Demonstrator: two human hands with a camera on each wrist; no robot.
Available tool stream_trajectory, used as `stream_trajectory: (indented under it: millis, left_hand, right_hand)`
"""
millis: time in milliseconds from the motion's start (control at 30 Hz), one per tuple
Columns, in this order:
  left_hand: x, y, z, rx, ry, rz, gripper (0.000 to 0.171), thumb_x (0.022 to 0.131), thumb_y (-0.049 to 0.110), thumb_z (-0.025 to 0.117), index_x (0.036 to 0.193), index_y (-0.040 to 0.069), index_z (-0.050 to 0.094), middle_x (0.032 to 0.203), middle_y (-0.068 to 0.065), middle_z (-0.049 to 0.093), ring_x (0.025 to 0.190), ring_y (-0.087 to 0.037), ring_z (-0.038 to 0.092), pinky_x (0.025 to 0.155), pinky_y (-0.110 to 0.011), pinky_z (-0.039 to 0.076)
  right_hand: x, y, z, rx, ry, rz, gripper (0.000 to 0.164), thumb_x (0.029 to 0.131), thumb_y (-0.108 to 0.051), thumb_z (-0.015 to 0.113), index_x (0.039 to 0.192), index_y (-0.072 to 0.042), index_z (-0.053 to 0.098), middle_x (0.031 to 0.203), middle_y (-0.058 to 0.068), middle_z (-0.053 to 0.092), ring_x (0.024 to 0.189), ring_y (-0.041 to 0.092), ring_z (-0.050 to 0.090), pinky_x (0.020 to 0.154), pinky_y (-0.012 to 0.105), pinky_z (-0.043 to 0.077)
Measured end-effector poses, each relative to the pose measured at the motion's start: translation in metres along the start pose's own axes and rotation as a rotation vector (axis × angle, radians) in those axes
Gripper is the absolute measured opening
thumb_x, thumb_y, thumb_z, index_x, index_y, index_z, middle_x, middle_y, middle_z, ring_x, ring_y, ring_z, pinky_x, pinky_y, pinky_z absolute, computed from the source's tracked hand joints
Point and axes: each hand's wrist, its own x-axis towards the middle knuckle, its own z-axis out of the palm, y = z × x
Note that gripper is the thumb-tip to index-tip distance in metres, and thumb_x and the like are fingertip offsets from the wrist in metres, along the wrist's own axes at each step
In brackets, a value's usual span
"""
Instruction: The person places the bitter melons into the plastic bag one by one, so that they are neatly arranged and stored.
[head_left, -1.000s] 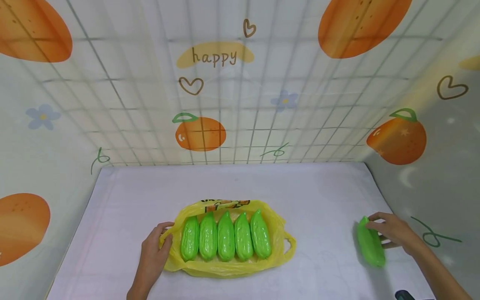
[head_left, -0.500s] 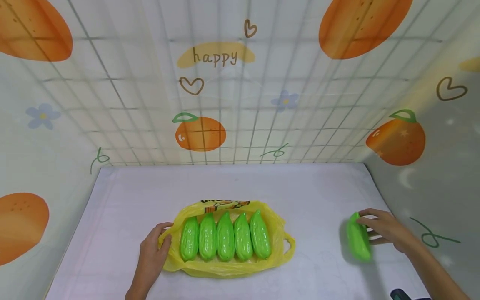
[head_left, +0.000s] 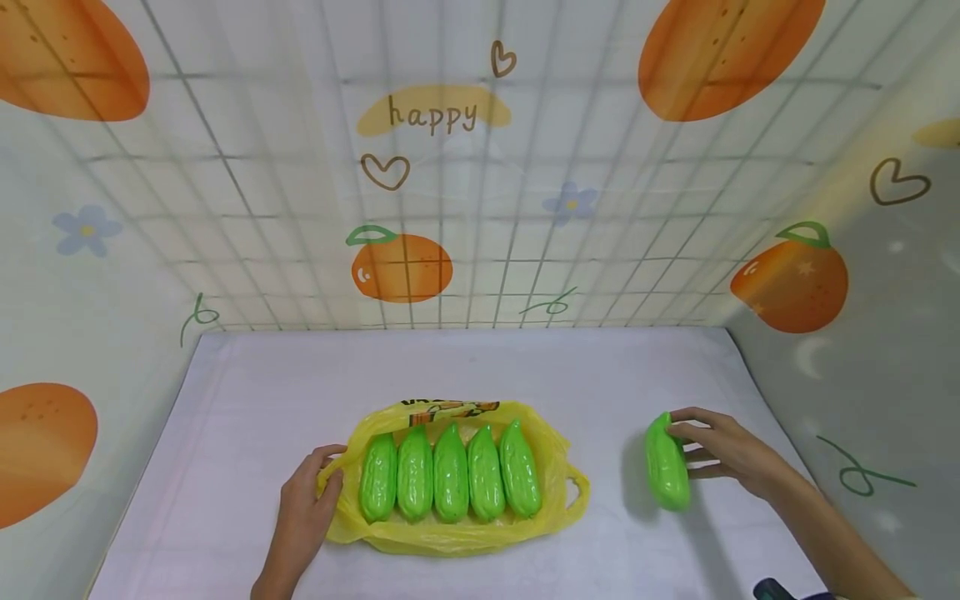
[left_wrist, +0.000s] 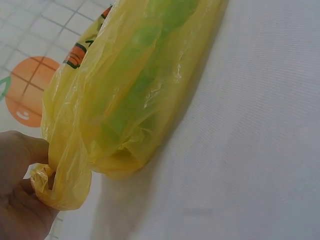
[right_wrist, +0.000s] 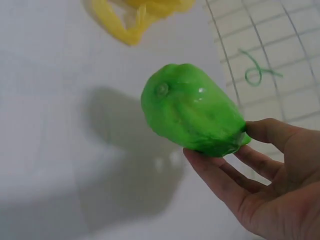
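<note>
A yellow plastic bag (head_left: 457, 538) lies on the table with its mouth spread wide. Several glossy green gourd-like vegetables (head_left: 452, 475) lie side by side in it, narrow ends pointing to the back. At the bag's left end, my left hand (head_left: 306, 500) pinches the handle, and in the left wrist view the thumb and fingers (left_wrist: 30, 147) grip the bunched film. To the right of the bag, my right hand (head_left: 723, 450) holds one more green gourd (head_left: 666, 467) by its narrow upper end, raised over the table. Its rounded end (right_wrist: 165, 92) faces the right wrist camera.
The bag's other handle loop (head_left: 581, 496) sticks out to the right. White cloth covers the table (head_left: 480, 362). Printed curtains (head_left: 465, 183) rise behind and at both sides. A dark object (head_left: 772, 590) shows at the bottom right edge.
My right hand has moved left with the green gourd, lifting it off the table toward the bag. My left hand and the bag have stayed in place.
</note>
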Motion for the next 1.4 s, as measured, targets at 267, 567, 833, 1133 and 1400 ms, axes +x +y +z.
stream_trajectory:
  millis: [267,567,833,1133,1400]
  left_hand:
    - [-0.001,0.000,0.000,-0.007,-0.001,-0.006,0.030,0.098,0.007,0.058,0.127,0.012,0.060,0.110,-0.008,0.065,0.113,-0.028,0.059,0.098,-0.051,0.046]
    - [0.000,-0.001,0.001,-0.011,0.003,0.000,0.029,0.098,0.007,0.058,0.127,0.012,0.060,0.110,-0.008,0.065,0.113,-0.027,0.059,0.098,-0.051,0.047]
    - [0.000,0.001,0.000,-0.011,0.002,0.003,0.029,0.099,0.008,0.058,0.128,0.012,0.060,0.108,-0.008,0.065,0.113,-0.027,0.060,0.098,-0.051,0.047]
    - [-0.001,0.002,0.000,-0.014,-0.010,0.002,0.030,0.098,0.007,0.058,0.128,0.011,0.059,0.107,-0.008,0.064,0.116,-0.029,0.058,0.101,-0.053,0.044]
    - [0.000,0.003,0.000,-0.007,-0.007,0.014,0.030,0.099,0.007,0.058,0.128,0.011,0.060,0.106,-0.007,0.065,0.115,-0.028,0.059,0.099,-0.051,0.046]
  right_hand:
    - [0.007,-0.029,0.030,0.006,-0.010,-0.045,0.054,0.101,-0.027,0.057,0.139,0.008,0.041,0.108,0.016,0.064,0.095,0.034,0.068,0.079,0.048,0.058]
    - [0.012,-0.060,0.064,0.011,-0.025,-0.112,0.051,0.099,-0.025,0.060,0.137,0.005,0.045,0.107,0.016,0.065,0.092,0.031,0.069,0.075,0.047,0.059]
    - [0.015,-0.087,0.089,0.029,-0.056,-0.167,0.047,0.098,-0.023,0.060,0.136,0.003,0.048,0.106,0.016,0.067,0.090,0.031,0.070,0.073,0.046,0.059]
    - [0.017,-0.105,0.116,0.061,-0.116,-0.196,0.042,0.097,-0.021,0.062,0.131,0.001,0.052,0.107,0.017,0.067,0.091,0.033,0.070,0.073,0.046,0.059]
    - [0.024,-0.109,0.145,0.006,-0.160,-0.202,0.040,0.097,-0.019,0.063,0.130,0.001,0.054,0.108,0.018,0.067,0.088,0.031,0.069,0.071,0.048,0.059]
